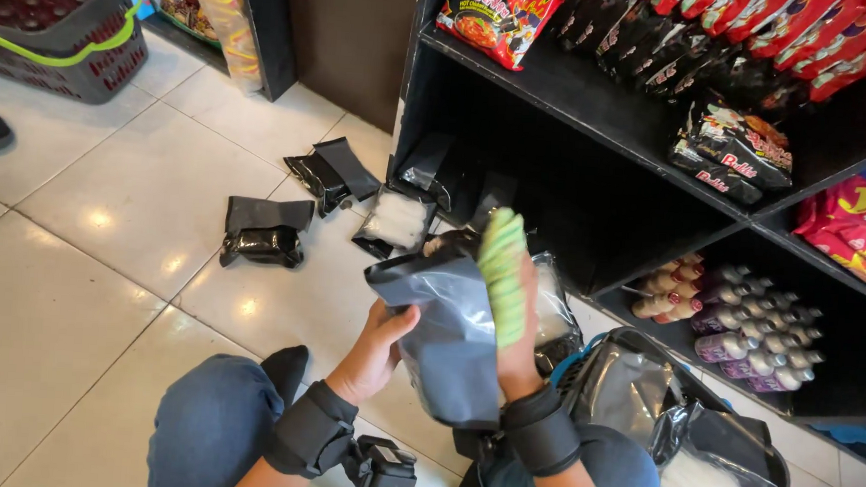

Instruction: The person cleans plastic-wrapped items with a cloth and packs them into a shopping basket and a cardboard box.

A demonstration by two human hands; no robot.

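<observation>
A: What is being held?

B: A glossy dark grey foil pouch [452, 345], held upright in front of the person's knees, above the pale tiled floor [102, 253]. The left hand [374, 355] is closed on its left edge, thumb lying across the front.

A: And the other hand?

B: The right hand [517, 349] sits against the pouch's right side, holding a light green ribbed cloth [503, 273] that stands above the pouch's top edge. Its fingers are hidden behind the cloth, so I cannot tell how tightly it grips. Both wrists wear black straps.

A: What lies close by?

B: Just behind the pouch, a clear plastic packet of white contents [552, 311] rests on the floor. To the person's right is a black basket [774, 475] holding more clear and dark packets.

A: Further out?

B: Several other dark pouches lie scattered on the tiles, one crumpled black pouch [265, 233] well to the left. A black shelving unit [581, 112] stands ahead: red snack packets [497, 12] on the upper shelf, small bottles [739, 322] low on the right. A grey shopping basket with green trim [56, 25] sits far left.
</observation>
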